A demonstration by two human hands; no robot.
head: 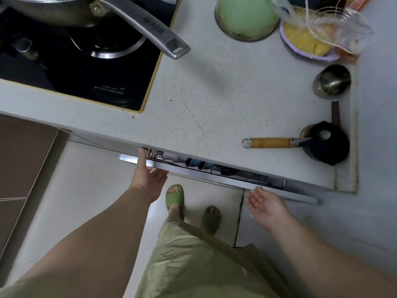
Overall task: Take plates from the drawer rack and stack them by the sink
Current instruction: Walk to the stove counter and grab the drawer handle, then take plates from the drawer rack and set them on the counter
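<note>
The drawer (214,178) under the countertop stands a narrow gap out, with its long metal handle (225,182) running along the front. Through the gap I see part of the wire rack (257,179), blue crockery (194,163) and dark dishes; no plate shows clearly. My left hand (148,177) holds the handle's left end, thumb over the top and fingers beneath, palm up. My right hand (266,204) hovers palm up with fingers apart just under the handle's right part, holding nothing. No sink is in view.
On the speckled countertop (204,93) are a black hob (75,67) with a long-handled pan (137,22), a green pot (245,16), bagged yellow food (305,37), a steel cup (332,82) and a black ladle with a yellow handle (270,143). My feet in green slippers (175,195) stand below.
</note>
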